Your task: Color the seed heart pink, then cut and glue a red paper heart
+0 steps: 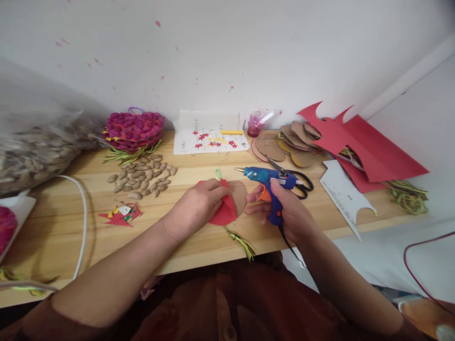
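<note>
My right hand [284, 208] is wrapped round a blue hot glue gun [265, 177] with an orange trigger. Its metal nozzle points left, above the table. My left hand [202, 201] pinches the edge of a red paper round [223, 213], which is folded back from a brown cardboard disc [239, 196]. A small green loop [218, 174] sticks out at the disc's top, and a green tassel [243, 244] hangs from its bottom. Black-handled scissors [302, 182] lie just behind the glue gun.
Peanuts [142, 175] lie loose at the left, near red paper scraps [122, 215] and a bag of peanuts [31, 151]. A pink-covered craft piece [135, 130], a star-covered sheet [188, 142], a plastic cup [254, 127], cardboard discs [270, 146] and red paper [387, 147] line the back.
</note>
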Demonstrator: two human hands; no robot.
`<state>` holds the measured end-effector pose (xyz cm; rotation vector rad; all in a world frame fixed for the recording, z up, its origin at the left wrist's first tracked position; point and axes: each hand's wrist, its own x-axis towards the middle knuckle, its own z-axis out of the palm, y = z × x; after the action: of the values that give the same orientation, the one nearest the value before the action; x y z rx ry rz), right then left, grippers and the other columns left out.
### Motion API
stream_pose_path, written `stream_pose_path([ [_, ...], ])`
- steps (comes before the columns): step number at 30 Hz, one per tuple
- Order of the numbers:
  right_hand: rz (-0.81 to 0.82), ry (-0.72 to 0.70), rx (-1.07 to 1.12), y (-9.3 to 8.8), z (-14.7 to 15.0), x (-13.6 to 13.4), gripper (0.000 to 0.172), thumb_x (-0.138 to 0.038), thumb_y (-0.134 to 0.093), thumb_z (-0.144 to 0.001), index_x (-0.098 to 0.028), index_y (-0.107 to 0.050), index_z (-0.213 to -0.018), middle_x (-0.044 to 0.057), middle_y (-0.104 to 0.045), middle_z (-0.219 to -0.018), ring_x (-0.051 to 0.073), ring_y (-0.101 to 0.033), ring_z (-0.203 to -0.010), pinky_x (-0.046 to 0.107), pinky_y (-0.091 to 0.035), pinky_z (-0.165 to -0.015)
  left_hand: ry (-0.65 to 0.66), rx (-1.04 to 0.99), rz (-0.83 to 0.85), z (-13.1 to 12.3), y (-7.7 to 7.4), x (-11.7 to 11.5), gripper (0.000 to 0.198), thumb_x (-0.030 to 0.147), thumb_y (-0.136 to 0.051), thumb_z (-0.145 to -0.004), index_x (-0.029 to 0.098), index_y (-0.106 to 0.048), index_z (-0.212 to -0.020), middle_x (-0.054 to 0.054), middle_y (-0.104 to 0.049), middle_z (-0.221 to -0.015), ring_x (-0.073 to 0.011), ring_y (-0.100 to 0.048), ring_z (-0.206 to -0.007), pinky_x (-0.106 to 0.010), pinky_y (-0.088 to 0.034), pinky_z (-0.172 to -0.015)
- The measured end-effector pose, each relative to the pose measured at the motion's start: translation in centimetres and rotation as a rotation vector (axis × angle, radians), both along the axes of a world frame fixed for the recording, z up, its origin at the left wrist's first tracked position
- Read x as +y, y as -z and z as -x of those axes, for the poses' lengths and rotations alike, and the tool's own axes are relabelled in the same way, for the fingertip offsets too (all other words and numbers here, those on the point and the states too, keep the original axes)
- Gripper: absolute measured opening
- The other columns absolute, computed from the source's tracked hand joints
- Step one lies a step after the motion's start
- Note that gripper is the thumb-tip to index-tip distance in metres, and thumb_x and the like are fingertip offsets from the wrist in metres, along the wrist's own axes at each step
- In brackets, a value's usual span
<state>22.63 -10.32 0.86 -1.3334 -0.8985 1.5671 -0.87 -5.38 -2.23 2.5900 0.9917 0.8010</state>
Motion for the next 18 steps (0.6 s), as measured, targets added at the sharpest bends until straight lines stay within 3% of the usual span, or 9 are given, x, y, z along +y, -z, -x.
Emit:
stream_pose_path([
  [3,-0.056,-0.064,-0.316,0.18,-0.83,-0.35,0.049,-0.070,-0.059,-0.091,-0.021,-0.066,-0.091,0.006,-0.075,-0.096,0.016,-0.071,-0.060,0.022,-0.043,-0.043,-0.030,0.043,-0.027,0.02,-0.32,0.01,0.020,0.010,-0.055,-0.096,0.016,-0.074,-0.095,-0.005,-0.067,-0.087,-0.0151,-0.066,-0.073,-0.026,-0.054,-0.070],
  [9,-0.207,-0.168,-0.700,-0.19,-0.55,-0.35,0.049,-0.067,-0.050,-0.096,-0.021,-0.064,-0.085,-0.002,-0.058,-0.059,0.014,-0.056,-0.051,0.028,-0.042,-0.052,-0.039,-0.019,0.016,0.14,-0.74,0.05,0.021,0.002,-0.058,-0.089,0.016,-0.073,-0.088,-0.005,-0.068,-0.090,-0.0153,-0.067,-0.077,-0.026,-0.054,-0.072],
  [13,-0.343,-0.208,-0.884,-0.47,-0.17,0.09,0.044,-0.059,-0.048,-0.099,-0.022,-0.060,-0.079,-0.001,-0.058,-0.060,0.017,-0.058,-0.059,0.031,-0.041,-0.061,-0.039,-0.023,0.026,0.17,-0.72,0.13,0.021,0.001,-0.058,-0.087,0.016,-0.073,-0.086,-0.006,-0.069,-0.090,-0.0157,-0.068,-0.077,-0.026,-0.055,-0.073],
  [18,-0.416,-0.232,-0.966,-0.33,-0.07,0.34,0.041,-0.055,-0.047,-0.100,-0.022,-0.058,-0.079,0.002,-0.065,-0.069,0.019,-0.059,-0.066,0.032,-0.040,-0.065,-0.032,-0.021,0.018,0.21,-0.68,0.20,0.021,0.003,-0.058,-0.089,0.018,-0.073,-0.090,-0.005,-0.069,-0.091,-0.0158,-0.068,-0.079,-0.027,-0.056,-0.074],
])
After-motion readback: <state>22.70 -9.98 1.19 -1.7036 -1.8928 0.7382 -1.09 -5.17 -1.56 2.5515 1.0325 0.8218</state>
